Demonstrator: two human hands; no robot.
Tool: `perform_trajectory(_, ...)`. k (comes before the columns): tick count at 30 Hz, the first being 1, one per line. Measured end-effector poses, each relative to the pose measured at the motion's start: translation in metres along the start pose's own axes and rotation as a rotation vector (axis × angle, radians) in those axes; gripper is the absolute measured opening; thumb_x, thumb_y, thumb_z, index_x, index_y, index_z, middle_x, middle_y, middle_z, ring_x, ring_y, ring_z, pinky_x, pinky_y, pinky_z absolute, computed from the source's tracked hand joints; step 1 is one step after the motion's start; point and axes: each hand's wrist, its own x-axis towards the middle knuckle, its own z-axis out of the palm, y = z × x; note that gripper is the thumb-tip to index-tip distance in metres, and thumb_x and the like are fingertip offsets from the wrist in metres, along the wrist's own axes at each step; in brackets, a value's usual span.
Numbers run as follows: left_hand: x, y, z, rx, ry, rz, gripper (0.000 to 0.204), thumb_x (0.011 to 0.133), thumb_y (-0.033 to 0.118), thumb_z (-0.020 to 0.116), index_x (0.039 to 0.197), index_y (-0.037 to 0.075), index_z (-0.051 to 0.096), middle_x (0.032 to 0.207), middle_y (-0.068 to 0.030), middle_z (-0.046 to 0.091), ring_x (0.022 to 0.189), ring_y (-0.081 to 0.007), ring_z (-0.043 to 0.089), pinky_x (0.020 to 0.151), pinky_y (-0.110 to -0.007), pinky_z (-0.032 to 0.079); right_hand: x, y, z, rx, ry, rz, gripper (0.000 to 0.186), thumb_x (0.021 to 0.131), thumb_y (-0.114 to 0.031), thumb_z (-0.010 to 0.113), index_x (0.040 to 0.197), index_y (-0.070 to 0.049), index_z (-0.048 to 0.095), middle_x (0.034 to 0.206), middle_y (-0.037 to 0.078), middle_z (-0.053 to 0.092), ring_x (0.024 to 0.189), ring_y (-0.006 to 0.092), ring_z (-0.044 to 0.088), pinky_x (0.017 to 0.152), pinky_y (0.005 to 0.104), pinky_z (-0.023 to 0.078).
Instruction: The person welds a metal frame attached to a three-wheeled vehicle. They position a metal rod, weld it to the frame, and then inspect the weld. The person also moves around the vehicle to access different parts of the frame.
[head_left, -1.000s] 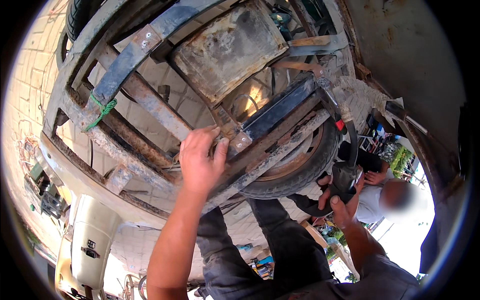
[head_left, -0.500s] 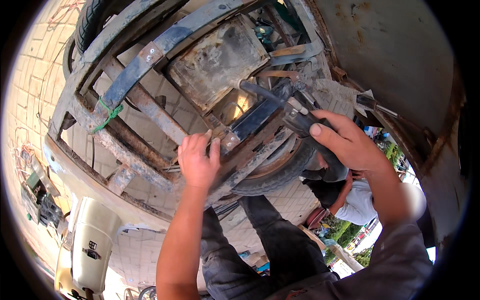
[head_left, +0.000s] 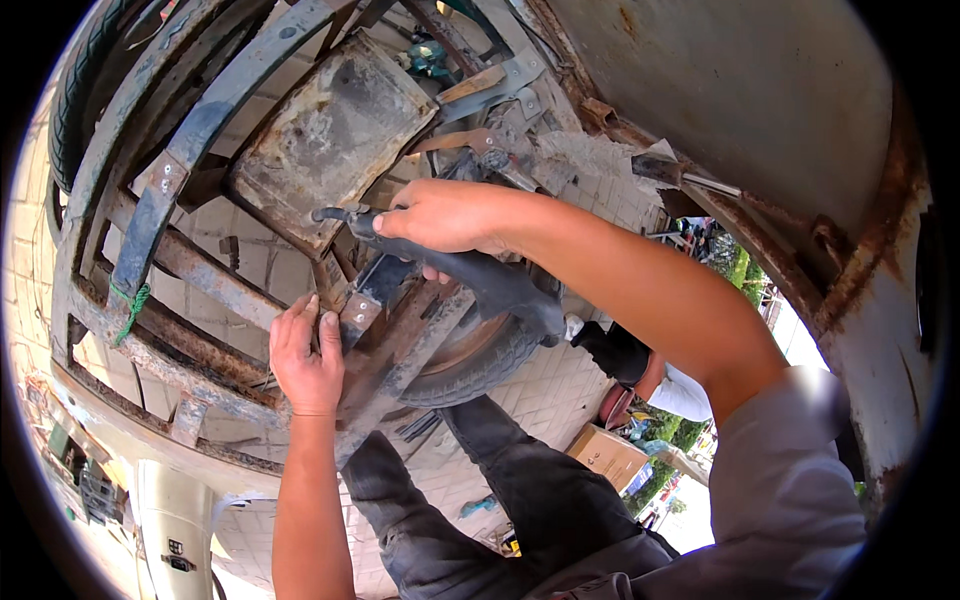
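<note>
In my right hand (head_left: pixel 440 215) is a black hand tool with a bent neck (head_left: pixel 500 280), its fingers wrapped round the body. The tool lies across the joint of a rusty metal frame, its hooked tip (head_left: pixel 328 213) over the edge of a stained metal tray (head_left: pixel 335 140). My left hand (head_left: pixel 306 360) rests at the frame's near rail, with thumb and fingers closed at a riveted bracket (head_left: pixel 358 315). What sits between those fingertips is too small to make out. The blue-painted bar (head_left: pixel 215 115) of the frame arches beyond the left hand.
A tyre (head_left: pixel 475 365) stands beneath the frame in front of my legs. Green string (head_left: pixel 132 312) is tied to the frame at left. A large rusty panel (head_left: pixel 720 90) rises at right. A cardboard box (head_left: pixel 607 455) and a person in light clothing (head_left: pixel 680 392) are behind.
My right hand has swung left and inward, carrying the black tool across the frame and bringing its tip to the tray's edge. The view has shifted; my left hand stays at the bracket.
</note>
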Motion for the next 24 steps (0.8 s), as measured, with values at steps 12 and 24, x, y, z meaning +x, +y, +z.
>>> perform_trajectory(12,-0.005,-0.003,0.001,-0.019,-0.082,-0.072,0.025,0.091,0.011,0.062,0.112,-0.004,0.064,0.100,-0.0186,0.065,0.089,-0.0296,0.062,0.082,-0.035,0.048,0.007,-0.019,-0.007,-0.133,-0.080,-0.067,0.045,0.098,-0.033,0.045,0.105,0.011,0.052,0.079,0.020,0.060,0.056,0.0238,0.060,0.047,0.0380,0.052)
perform_trajectory(24,-0.002,-0.001,0.001,0.004,-0.037,-0.084,0.023,0.083,0.011,0.068,0.103,0.000,0.067,0.101,-0.0149,0.069,0.089,-0.0309,0.064,0.081,-0.038,0.049,0.014,-0.046,-0.007,-0.350,-0.094,0.039,0.044,0.097,-0.033,0.047,0.109,0.009,0.053,0.083,0.021,0.061,0.053,0.0242,0.059,0.047,0.0380,0.051)
